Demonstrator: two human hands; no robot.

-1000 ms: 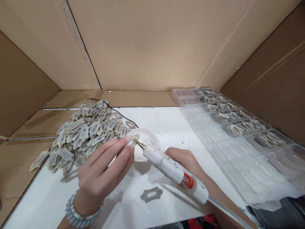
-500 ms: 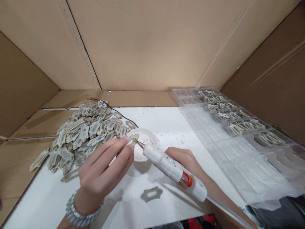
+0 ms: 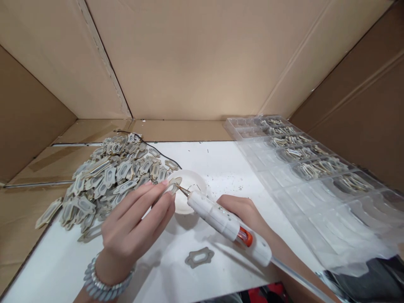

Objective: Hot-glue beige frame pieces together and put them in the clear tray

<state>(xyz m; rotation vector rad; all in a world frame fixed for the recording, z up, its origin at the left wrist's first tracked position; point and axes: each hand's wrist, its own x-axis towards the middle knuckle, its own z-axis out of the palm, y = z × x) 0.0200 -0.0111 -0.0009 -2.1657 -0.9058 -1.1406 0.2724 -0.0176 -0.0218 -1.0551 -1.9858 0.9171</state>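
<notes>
My left hand (image 3: 135,223) pinches a small greyish frame-shaped piece (image 3: 174,183) between thumb and fingers, over the rim of a white bowl (image 3: 184,208). Closed around a white glue gun (image 3: 217,216) is my right hand (image 3: 240,206), its fingers mostly hidden behind the body. The gun has an orange part and a translucent stick trailing from its rear. Its thin metal tip meets the held piece at its near edge. A thin bent wire-like bit (image 3: 194,186) shows at the bowl. One loose frame piece (image 3: 199,257) lies flat on the white table in front.
A big heap of similar frame pieces (image 3: 107,179) covers the left side, with a black cord (image 3: 154,148) behind it. On the right stands a clear compartment tray (image 3: 277,202) partly filled with small metal-looking pieces (image 3: 320,167). Cardboard walls (image 3: 205,59) enclose the table. Tiny bits are scattered near the bowl.
The whole view has shifted slightly, moving everything a little left. Both hands keep the same hold, and the tip stays at the frame piece.
</notes>
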